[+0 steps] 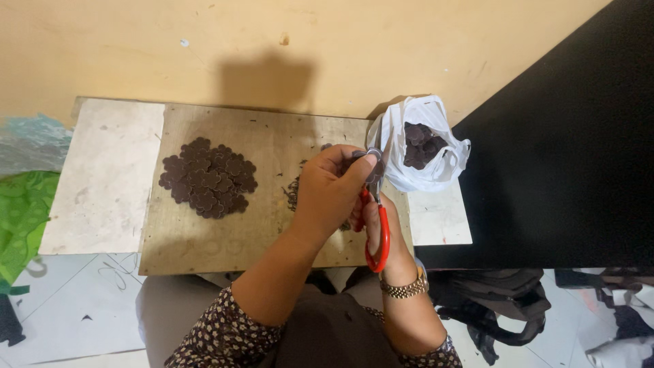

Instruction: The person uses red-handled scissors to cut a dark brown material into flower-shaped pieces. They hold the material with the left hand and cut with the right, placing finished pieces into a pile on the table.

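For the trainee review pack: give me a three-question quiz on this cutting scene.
1. Which hand works the scissors?
2. True or false: the pile of cut shapes lies on the board, to the left of both hands.
3. What does the white bag hold? A) thread spools B) dark shapes C) nothing

Key
1. The right hand; its fingers go through the red handles, while the left hand pinches a small dark piece at the blades.
2. True.
3. B, dark shapes much like those in the pile.
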`<state>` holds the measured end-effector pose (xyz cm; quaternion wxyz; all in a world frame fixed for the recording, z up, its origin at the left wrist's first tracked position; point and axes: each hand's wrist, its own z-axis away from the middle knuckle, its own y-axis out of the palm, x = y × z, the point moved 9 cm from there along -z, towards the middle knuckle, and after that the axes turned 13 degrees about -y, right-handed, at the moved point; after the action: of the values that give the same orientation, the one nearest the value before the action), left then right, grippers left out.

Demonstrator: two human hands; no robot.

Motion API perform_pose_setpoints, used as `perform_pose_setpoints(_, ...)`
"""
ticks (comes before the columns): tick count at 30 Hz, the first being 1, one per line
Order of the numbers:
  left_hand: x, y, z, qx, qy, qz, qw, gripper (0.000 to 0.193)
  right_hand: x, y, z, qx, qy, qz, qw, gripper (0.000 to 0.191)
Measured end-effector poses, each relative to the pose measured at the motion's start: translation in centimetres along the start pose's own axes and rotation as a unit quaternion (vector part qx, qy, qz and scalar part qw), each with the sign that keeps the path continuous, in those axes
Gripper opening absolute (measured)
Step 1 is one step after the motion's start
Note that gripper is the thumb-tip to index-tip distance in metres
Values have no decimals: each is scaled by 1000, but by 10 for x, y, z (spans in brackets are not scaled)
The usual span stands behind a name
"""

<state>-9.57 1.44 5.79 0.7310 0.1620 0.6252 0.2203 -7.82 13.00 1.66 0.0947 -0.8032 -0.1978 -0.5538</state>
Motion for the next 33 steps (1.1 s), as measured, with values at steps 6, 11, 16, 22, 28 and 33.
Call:
perform_pose_setpoints(6, -3, -2, 0, 7, 30, -30, 999, 12, 7, 2, 1, 30, -15, 19, 999, 66)
perform_pose_setpoints(11, -6, -4, -1, 15, 41, -40, 998, 13, 7, -1, 4, 32, -2, 43, 999, 62)
perform_pose_setpoints(16, -11, -7, 0, 5, 36, -95, 995, 12, 7, -4, 6, 43, 6, 63, 997, 57)
perform_pose_setpoints(22, -15, -7, 2, 0, 40, -124, 991, 12, 1, -8, 10, 45, 2, 44, 998, 56)
perform_pose_setpoints(28, -12, -6, -1, 18, 28, -124, 992, 11, -7, -16, 12, 32, 34, 81, 996, 56)
perform_pose_setpoints(33, -5, -3, -5, 62, 17, -48, 997, 9, -11, -20, 15, 21, 38, 73, 996, 53)
